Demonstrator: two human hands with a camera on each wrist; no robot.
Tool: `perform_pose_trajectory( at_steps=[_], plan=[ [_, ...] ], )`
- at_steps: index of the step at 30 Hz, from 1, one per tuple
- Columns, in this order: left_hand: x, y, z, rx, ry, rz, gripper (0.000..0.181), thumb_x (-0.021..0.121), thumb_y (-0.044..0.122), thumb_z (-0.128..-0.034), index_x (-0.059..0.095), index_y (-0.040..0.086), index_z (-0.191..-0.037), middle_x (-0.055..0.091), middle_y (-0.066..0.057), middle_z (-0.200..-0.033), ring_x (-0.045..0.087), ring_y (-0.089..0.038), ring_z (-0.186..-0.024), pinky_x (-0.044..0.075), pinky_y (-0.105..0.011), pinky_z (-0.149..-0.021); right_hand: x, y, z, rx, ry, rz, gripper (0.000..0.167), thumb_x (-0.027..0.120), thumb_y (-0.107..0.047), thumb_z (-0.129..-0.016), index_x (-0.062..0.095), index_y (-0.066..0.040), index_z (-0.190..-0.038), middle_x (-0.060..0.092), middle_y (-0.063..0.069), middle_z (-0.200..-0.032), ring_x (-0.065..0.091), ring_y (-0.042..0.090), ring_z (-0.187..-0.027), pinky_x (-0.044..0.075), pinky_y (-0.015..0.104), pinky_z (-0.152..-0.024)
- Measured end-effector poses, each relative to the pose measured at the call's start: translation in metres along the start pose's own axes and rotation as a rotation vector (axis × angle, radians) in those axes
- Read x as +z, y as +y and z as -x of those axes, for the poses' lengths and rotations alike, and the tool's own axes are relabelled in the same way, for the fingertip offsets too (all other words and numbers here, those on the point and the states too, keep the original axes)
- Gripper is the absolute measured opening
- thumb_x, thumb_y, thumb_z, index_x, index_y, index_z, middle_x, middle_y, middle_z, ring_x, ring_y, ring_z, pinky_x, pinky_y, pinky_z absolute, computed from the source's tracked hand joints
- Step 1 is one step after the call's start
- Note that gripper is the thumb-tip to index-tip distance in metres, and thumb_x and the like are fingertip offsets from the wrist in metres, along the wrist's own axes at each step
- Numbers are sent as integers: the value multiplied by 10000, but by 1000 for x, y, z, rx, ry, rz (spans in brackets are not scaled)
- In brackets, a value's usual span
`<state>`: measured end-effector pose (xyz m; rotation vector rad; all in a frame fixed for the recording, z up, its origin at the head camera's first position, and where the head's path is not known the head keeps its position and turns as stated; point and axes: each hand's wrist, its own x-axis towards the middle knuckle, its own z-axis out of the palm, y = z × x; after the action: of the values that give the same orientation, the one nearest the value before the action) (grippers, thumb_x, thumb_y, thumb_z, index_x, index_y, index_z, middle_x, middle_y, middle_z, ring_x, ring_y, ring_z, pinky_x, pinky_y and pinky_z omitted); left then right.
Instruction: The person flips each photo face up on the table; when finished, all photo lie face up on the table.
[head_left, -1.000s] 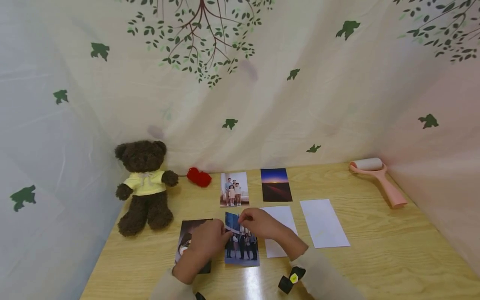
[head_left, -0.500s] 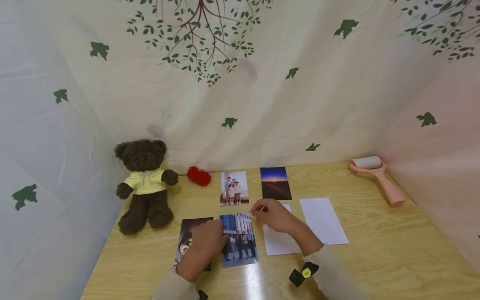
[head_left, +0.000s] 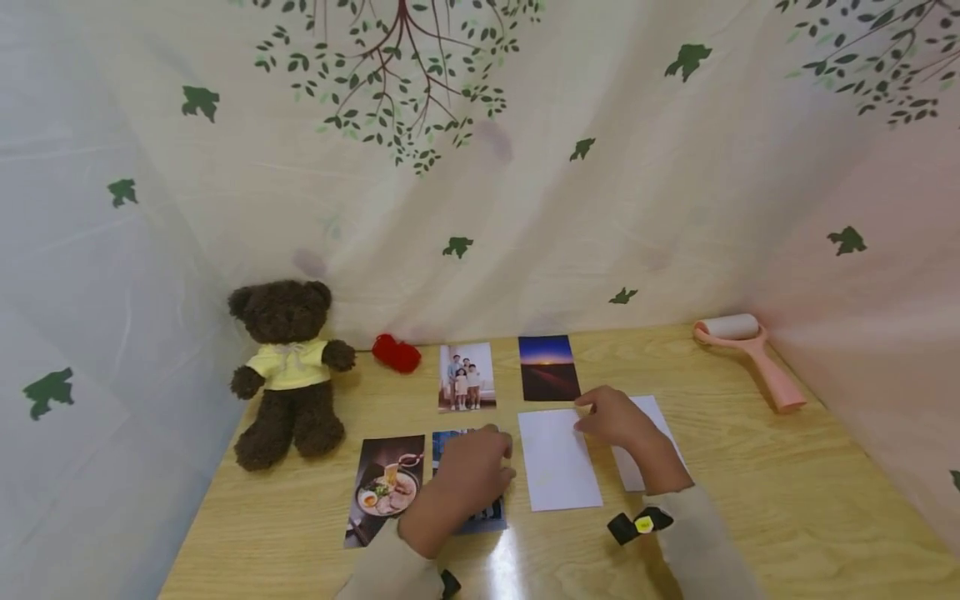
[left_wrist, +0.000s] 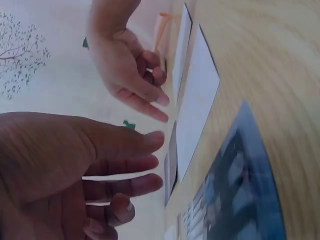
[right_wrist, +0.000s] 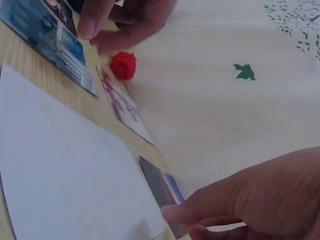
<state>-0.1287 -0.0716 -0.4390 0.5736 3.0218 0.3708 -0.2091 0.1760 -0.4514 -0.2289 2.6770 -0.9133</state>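
My left hand [head_left: 468, 471] is above the group photo [head_left: 487, 521], covering much of it. In the left wrist view its fingers are bent loosely with nothing between them. My right hand [head_left: 622, 425] reaches to the upper right corner of a blank white card [head_left: 558, 467]. Its thumb and fingers look spread at that corner in the right wrist view; contact cannot be told. A second white card [head_left: 633, 467] lies partly under my right hand. The ramen photo [head_left: 386, 492] lies left of the group photo, fully in sight.
Behind the cards lie a family photo [head_left: 467, 377] and a sunset photo [head_left: 550, 368]. A brown teddy bear [head_left: 288, 367] in a yellow top sits at the left, beside red yarn [head_left: 396, 353]. At the right lies a pink-handled lint roller [head_left: 757, 358].
The group photo has shifted slightly left and lies beside the ramen photo. My left hand has moved right off the ramen photo. My right hand has moved right to the white card.
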Motion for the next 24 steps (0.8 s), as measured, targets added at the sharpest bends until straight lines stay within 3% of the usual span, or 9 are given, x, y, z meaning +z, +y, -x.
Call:
perform_pose_trajectory(
  at_steps=[4, 9, 14, 24],
  plan=[
    [10, 17, -10, 67, -47, -20, 327, 915, 317, -803, 814, 156, -1068, 720, 2, -990, 673, -178, -802, 518, -324, -630, 2, 5, -1, 15, -12, 10, 497, 796, -96, -891, 670, 82, -1337, 737, 222, -1122, 611, 216, -828, 515, 323, -680],
    [19, 25, -18, 104, -66, -100, 350, 957, 330, -742, 828, 166, -1023, 689, 5, -930, 607, -163, -738, 479, -297, -604, 4, 8, -4, 7, -23, 19, 493, 799, -104, -899, 671, 78, -1338, 720, 263, -1263, 639, 235, -908, 551, 357, -746],
    [24, 24, -19, 104, -71, -113, 299, 959, 309, -748, 823, 162, -971, 651, 8, -884, 555, -149, -704, 460, -290, -596, 7, 9, -5, 19, -30, 24, 474, 793, -120, -910, 681, 67, -1330, 712, 259, -1313, 662, 229, -934, 570, 378, -783],
    [23, 26, -21, 84, -102, -68, 319, 962, 294, -761, 829, 141, -1008, 677, -4, -910, 527, -130, -712, 478, -279, -643, 9, 3, -4, 29, 13, 41, 428, 771, -168, -937, 707, 76, -1283, 699, 267, -1344, 692, 293, -1071, 584, 457, -892]
  ],
)
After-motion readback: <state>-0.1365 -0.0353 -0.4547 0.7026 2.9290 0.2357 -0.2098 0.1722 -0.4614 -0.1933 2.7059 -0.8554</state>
